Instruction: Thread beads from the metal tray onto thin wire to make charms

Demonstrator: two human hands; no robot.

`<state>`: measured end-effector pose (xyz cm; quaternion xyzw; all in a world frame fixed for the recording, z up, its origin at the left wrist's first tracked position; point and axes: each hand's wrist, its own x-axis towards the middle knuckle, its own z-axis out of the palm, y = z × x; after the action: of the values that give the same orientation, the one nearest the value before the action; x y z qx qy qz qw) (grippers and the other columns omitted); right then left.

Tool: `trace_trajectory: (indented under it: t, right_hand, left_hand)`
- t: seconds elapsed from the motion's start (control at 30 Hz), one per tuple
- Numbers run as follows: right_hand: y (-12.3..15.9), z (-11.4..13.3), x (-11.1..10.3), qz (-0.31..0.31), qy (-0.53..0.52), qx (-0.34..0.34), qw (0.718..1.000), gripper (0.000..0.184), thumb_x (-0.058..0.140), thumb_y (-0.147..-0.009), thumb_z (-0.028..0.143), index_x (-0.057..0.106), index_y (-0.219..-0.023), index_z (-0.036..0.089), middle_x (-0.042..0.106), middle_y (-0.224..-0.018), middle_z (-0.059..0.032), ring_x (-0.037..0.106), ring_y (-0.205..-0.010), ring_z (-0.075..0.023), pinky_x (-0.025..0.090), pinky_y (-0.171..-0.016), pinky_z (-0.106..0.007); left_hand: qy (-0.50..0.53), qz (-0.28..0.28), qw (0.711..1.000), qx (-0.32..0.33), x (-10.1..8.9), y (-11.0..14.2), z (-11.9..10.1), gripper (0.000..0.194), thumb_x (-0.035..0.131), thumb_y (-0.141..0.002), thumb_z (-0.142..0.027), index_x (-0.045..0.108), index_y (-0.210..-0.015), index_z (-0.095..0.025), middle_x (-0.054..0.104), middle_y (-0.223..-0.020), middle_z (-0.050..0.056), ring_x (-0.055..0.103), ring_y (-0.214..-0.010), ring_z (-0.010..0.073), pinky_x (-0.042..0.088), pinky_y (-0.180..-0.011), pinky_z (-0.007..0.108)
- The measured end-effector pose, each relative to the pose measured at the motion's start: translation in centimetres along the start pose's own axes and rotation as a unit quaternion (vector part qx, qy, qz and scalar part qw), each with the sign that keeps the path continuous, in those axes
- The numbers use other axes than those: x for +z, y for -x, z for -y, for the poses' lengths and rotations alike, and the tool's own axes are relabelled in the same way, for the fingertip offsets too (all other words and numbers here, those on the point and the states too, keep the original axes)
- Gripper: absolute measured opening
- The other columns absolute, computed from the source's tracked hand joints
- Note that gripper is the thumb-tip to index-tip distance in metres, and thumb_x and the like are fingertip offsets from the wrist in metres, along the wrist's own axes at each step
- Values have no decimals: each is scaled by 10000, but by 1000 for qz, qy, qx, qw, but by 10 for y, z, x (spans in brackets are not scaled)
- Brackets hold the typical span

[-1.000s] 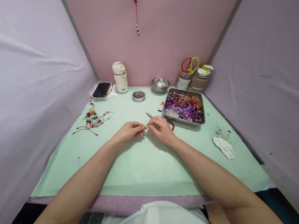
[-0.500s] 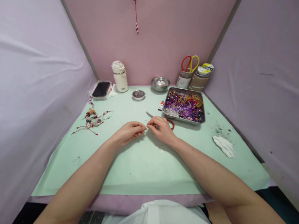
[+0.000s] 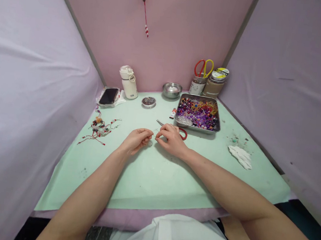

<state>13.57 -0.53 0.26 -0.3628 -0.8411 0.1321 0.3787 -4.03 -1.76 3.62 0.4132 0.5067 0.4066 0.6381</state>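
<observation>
My left hand point(image 3: 137, 139) and my right hand point(image 3: 171, 138) rest on the green table mat point(image 3: 155, 173), fingertips pinched and almost meeting. Each pinch seems to hold a very thin clear thread, too fine to make out. Red-handled scissors point(image 3: 182, 132) lie just behind my right hand, their blades pointing left. A metal tray point(image 3: 196, 129) full of purple, red and clear beads with yellow cord stands right behind them.
Finished red-cord bead pieces point(image 3: 99, 128) lie at the left. At the back stand a phone point(image 3: 108, 96), a white bottle point(image 3: 129, 82), a small round tin point(image 3: 149, 102), a steel bowl point(image 3: 172, 90) and jars with scissors point(image 3: 201, 80). A white cloth point(image 3: 240, 156) lies right.
Both hands shifted slightly left and their fingertips drew a little apart; the pinches remain closed.
</observation>
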Motion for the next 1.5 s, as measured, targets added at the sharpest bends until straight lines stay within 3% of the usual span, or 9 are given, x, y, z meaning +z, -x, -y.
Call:
trace_trajectory:
  t: [0.17, 0.3, 0.43, 0.53, 0.7, 0.8, 1.13, 1.5]
  right_hand:
    - [0, 3, -3, 14, 31, -22, 999, 69, 545, -836, 165, 597, -833, 210, 573, -921, -44, 507, -929, -208, 283, -822, -371]
    - [-2, 4, -7, 23, 50, -49, 997, 96, 497, -876, 177, 585, -860, 212, 595, -958, -65, 500, -933, -218, 293, -838, -384]
    - [-5, -1, -7, 30, 3, -59, 998, 132, 454, -905, 159, 576, -899, 209, 625, -1011, -72, 521, -964, -211, 333, -857, -368]
    - [-5, -6, -5, 40, -61, -14, 997, 120, 475, -881, 141, 580, -879, 200, 652, -936, -64, 559, -902, -198, 377, -814, -337]
    - [-4, -10, -2, 65, -201, 132, 968, 100, 503, -852, 219, 595, -838, 182, 667, -757, -26, 593, -700, -157, 421, -673, -278]
    - [-5, -11, -2, 76, -277, 176, 941, 127, 525, -835, 280, 595, -821, 174, 664, -699, -21, 585, -629, -141, 436, -622, -262]
    - [-5, -9, -2, 80, -314, 208, 923, 201, 595, -799, 378, 603, -798, 178, 664, -683, -17, 573, -593, -131, 441, -572, -250]
    - [-9, -7, -10, 115, -347, 240, 899, 249, 665, -736, 396, 622, -723, 151, 649, -617, -27, 509, -506, -104, 344, -482, -227]
  left_hand:
    - [-65, -42, 996, 36, -2, -3, 6, 170, 693, -650, -292, 617, -690, -146, 551, -633, 3, 395, -492, 67, 276, -465, 219]
    - [-279, -91, 943, 156, -3, -4, 11, 80, 620, -678, -236, 654, -705, -168, 603, -637, 8, 487, -576, 122, 359, -564, 242]
    - [-390, -27, 895, 215, -1, -1, 11, 125, 541, -728, -208, 663, -736, -182, 624, -670, 2, 506, -609, 131, 365, -606, 245]
    - [-423, 12, 877, 228, 0, 1, 9, 152, 517, -753, -220, 662, -767, -177, 629, -693, 6, 500, -609, 130, 362, -596, 241]
    - [-422, 20, 877, 228, -1, 0, 7, 187, 502, -782, -262, 657, -825, -167, 647, -739, 11, 511, -625, 130, 381, -602, 244]
    - [-410, 2, 881, 235, -1, 0, 7, 181, 518, -781, -269, 662, -820, -166, 661, -748, 14, 526, -637, 130, 395, -615, 245]
    - [-321, -29, 919, 225, 3, 4, 6, 200, 574, -771, -305, 693, -833, -157, 693, -737, 37, 593, -624, 137, 445, -611, 250]
    - [-301, 16, 925, 229, 2, 3, 6, 208, 584, -772, -286, 718, -883, -170, 703, -756, 37, 592, -627, 132, 477, -633, 259]
